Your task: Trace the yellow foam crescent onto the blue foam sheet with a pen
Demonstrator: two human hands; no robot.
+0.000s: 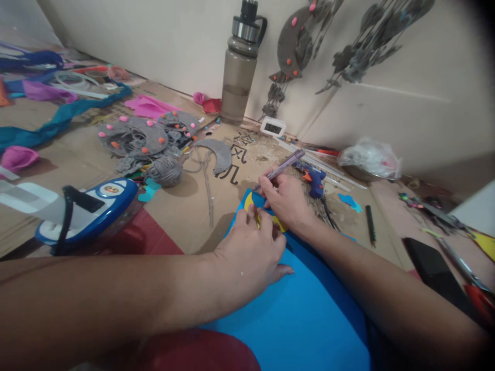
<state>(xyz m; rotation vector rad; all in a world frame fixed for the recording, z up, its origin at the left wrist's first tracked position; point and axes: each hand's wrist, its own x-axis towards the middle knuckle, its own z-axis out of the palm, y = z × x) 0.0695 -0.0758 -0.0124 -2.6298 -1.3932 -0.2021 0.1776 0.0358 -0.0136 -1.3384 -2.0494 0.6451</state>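
A blue sheet (309, 299) stretches from the cardboard down toward me. On its far corner lies a yellow crescent-shaped piece (249, 202), partly hidden under my fingers. My left hand (253, 242) rests over this piece with fingers apart, pressing it against the sheet. A purple pen (285, 166) is in my right hand (286, 198), its tip down at the crescent's far edge. Left of the sheet, a grey felt crescent (218, 154) lies beside a ball of grey yarn (164, 170).
A water bottle (238, 72) stands against the wall near a small digital clock (273, 127). Right of my hands lie a blue glue gun (315, 180), a dark pencil (370, 225), a black phone (436, 273) and scissors (464, 263). A blue-and-white tape dispenser (93, 211) sits left.
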